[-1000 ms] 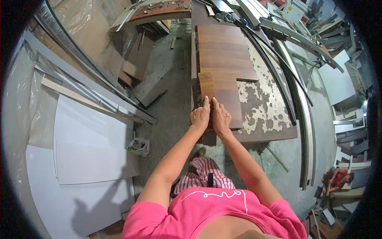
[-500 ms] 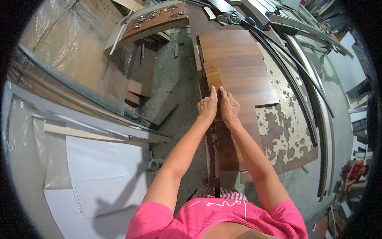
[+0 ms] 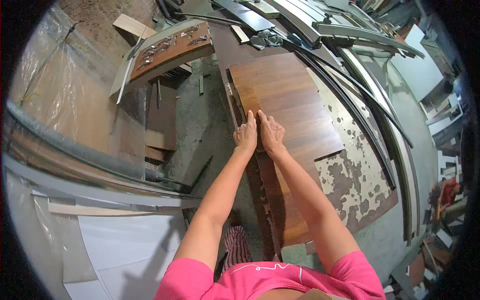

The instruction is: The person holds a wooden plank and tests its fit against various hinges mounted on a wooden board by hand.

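Observation:
A glossy brown wood-grain panel [image 3: 295, 105] lies flat on the workbench. At its long left edge, my left hand [image 3: 245, 135] is closed, fingers curled and the foremost digit pointing forward along the edge. Just beside it my right hand [image 3: 272, 134] grips the same edge from the top side, its fingers bent over the panel's surface. The two hands are close together but apart. The thumbs and the underside of the edge are hidden, so whether a thin strip lies between the fingers cannot be seen.
Mottled, worn board [image 3: 350, 175] shows right of the panel. Long dark strips [image 3: 350, 112] and metal profiles [image 3: 367, 77] run along the right. A grey cloth [image 3: 266, 39] lies at the far end. Metal hardware [image 3: 159, 47] rests on a board at left; white sheets [image 3: 130, 240] lean below.
Both hands have slid forward along the panel's left edge, closer to its far end. The view has shifted, and a striped trouser leg now shows below.

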Tool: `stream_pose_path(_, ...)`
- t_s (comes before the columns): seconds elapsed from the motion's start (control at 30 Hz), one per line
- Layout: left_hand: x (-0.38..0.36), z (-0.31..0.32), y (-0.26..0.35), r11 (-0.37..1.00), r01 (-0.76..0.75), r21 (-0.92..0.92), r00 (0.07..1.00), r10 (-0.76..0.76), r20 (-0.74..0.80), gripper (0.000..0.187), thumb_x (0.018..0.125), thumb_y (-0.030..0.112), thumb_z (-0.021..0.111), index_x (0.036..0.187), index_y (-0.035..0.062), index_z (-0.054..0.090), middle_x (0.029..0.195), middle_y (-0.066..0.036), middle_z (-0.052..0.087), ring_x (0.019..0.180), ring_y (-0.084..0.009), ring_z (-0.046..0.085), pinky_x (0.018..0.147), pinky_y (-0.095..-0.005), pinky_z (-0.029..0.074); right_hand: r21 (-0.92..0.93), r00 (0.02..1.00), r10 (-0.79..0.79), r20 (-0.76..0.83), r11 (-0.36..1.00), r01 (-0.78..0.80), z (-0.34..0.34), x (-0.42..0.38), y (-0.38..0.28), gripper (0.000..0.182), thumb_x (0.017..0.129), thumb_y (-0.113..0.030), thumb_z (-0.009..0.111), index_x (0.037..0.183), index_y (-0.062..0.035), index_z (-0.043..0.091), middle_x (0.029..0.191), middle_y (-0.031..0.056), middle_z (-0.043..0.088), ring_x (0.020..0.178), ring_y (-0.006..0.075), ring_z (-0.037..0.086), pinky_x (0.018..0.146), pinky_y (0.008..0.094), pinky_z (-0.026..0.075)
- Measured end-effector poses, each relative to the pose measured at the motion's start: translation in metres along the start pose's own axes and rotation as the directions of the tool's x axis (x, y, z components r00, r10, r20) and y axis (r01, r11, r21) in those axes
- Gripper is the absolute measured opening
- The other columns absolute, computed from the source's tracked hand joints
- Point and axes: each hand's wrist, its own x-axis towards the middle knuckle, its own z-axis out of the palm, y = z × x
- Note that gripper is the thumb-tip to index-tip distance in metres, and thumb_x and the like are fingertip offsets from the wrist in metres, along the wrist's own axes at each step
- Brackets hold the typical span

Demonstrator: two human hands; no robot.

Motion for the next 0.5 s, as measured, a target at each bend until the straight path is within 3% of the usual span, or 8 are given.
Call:
stream_pose_path(0.07, 0.023, 0.006, -0.007, 0.996, -0.056, -0.069, 0.994, 0.050, -0.097, 0.041, 0.098, 0.030, 0.038, 0.137, 0.0160, 0.037, 0.085, -0.024, 0.066, 0.082, -0.0403, 0.065, 0.071, -0.0517, 0.051, -0.041, 0.999, -0.027, -0.028, 0.999, 0.025, 0.012, 0.021, 0.000, 0.041, 0.088, -0.020, 0.053, 0.129, -0.0206, 0.049, 0.096, 0.0094, 0.062, 0.080, 0.0293, 0.066, 0.068, 0.0425, 0.051)
stream_pose_path(0.2, 0.057, -0.001, -0.006, 0.986, -0.036, -0.163, 0.998, 0.028, -0.052, 0.039, 0.098, 0.030, 0.037, 0.134, 0.0136, 0.039, 0.092, -0.025, 0.065, 0.090, -0.0408, 0.064, 0.077, -0.0524, 0.049, -0.090, 1.000, -0.021, -0.013, 0.996, 0.020, 0.023, 0.054, -0.002, 0.040, 0.089, -0.021, 0.051, 0.129, -0.0213, 0.047, 0.097, 0.0095, 0.062, 0.081, 0.0302, 0.065, 0.069, 0.0438, 0.051)
stream_pose_path(0.47, 0.132, -0.011, -0.019, 0.983, -0.015, -0.184, 1.000, 0.017, 0.006, 0.044, 0.098, 0.030, 0.035, 0.138, 0.0106, 0.035, 0.100, -0.024, 0.065, 0.098, -0.0390, 0.062, 0.083, -0.0502, 0.048, -0.120, 0.999, -0.022, -0.028, 0.993, 0.019, 0.044, 0.128, -0.020, 0.037, 0.090, -0.017, 0.048, 0.127, -0.0236, 0.048, 0.100, 0.0115, 0.063, 0.085, 0.0315, 0.066, 0.070, 0.0423, 0.052)
stream_pose_path(0.5, 0.145, -0.010, -0.020, 0.989, -0.027, -0.149, 1.000, 0.025, -0.017, 0.045, 0.096, 0.023, 0.038, 0.139, 0.0100, 0.035, 0.098, -0.022, 0.066, 0.094, -0.0360, 0.064, 0.081, -0.0476, 0.049, -0.134, 1.000, -0.002, -0.009, 0.991, 0.001, 0.044, 0.138, -0.024, 0.037, 0.090, -0.017, 0.048, 0.126, -0.0236, 0.049, 0.100, 0.0116, 0.063, 0.085, 0.0314, 0.066, 0.070, 0.0427, 0.052)
